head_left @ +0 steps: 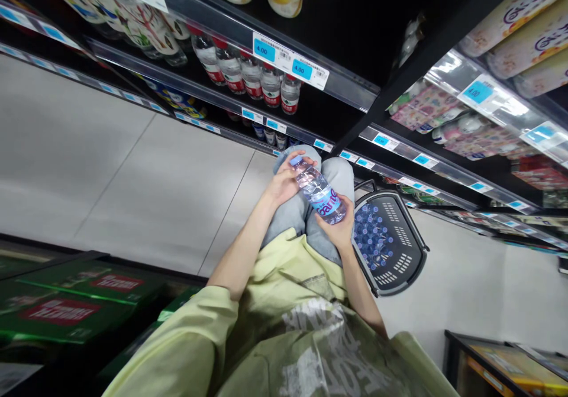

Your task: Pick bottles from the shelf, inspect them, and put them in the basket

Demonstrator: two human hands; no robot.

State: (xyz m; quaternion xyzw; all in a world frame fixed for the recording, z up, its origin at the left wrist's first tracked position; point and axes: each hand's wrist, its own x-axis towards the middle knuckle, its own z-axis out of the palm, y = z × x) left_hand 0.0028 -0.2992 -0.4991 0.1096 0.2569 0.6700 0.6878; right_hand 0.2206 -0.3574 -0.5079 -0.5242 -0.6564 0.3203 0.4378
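I crouch in a shop aisle and hold a clear plastic water bottle (318,191) with a pale cap and pink lettering over my knees. My left hand (284,183) wraps the bottle's neck end near the cap. Cupping the bottle's base from below is my right hand (338,226). Beside my right knee a dark shopping basket (402,264) sits on the floor, filled with several blue-capped bottles (370,231).
Black shelves (337,77) with blue price tags run ahead, holding several red-labelled water bottles (248,74) and other drinks. Green cartons (71,302) are stacked at the left. A low display edge (497,355) sits at the lower right. Grey floor tiles (133,178) stretch left.
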